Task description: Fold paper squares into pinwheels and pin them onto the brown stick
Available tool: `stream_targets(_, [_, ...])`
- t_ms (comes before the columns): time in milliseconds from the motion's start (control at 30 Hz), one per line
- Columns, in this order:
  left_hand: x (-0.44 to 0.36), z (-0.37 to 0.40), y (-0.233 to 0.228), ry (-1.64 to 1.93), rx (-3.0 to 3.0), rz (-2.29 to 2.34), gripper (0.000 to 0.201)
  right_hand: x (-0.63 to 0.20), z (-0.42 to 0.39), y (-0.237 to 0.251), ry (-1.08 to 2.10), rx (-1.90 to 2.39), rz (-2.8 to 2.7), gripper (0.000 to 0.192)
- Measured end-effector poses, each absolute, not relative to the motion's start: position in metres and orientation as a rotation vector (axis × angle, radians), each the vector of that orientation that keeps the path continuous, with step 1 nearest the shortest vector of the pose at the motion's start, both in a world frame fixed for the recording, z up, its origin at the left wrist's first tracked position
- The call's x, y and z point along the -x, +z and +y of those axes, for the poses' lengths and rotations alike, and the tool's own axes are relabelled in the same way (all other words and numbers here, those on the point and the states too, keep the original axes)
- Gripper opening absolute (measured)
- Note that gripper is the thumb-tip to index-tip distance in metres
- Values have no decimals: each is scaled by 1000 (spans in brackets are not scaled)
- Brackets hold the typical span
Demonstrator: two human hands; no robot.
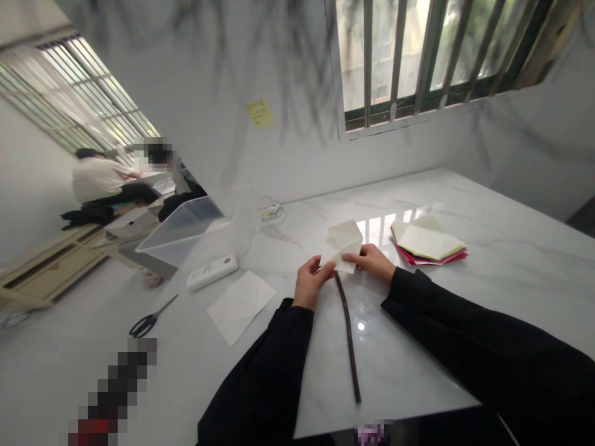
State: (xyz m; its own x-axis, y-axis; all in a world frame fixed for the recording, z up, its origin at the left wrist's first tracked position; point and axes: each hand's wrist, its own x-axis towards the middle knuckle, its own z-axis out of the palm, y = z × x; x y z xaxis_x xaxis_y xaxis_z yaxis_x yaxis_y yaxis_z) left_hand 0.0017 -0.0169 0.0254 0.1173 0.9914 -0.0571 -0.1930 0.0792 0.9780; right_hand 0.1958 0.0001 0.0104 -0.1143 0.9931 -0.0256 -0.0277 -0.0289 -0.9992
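A folded piece of cream paper (348, 235) is between my hands above the marble-patterned table. My left hand (308, 284) pinches its lower left edge, thumb on top. My right hand (375, 263) grips the right side, with its thumb and fingers closed on the paper. A long dark brown strip (348, 334) runs from just under the paper toward the table's front edge. Whether its upper end touches the paper or my left fingers, I cannot tell. Left of my left forearm lies a flat cream sheet (242, 306).
A stack of coloured paper (430, 240) sits right of my hands. Leftward are a white oblong device (212, 273), black-handled scissors (151, 319) and a clear plastic bin (181, 229). A small white item with a cord (272, 212) lies near the wall. Two people sit at the far left.
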Motion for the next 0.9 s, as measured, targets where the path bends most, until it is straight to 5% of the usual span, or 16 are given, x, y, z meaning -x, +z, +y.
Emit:
stream_targets(567, [1, -15, 31, 1053, -1083, 1061, 55, -202, 1, 10, 1397, 1060, -1424, 42])
stream_targets(900, [-6, -14, 26, 1207, -1069, 1109, 52, -198, -7, 18, 1345, 1078, -1558, 57])
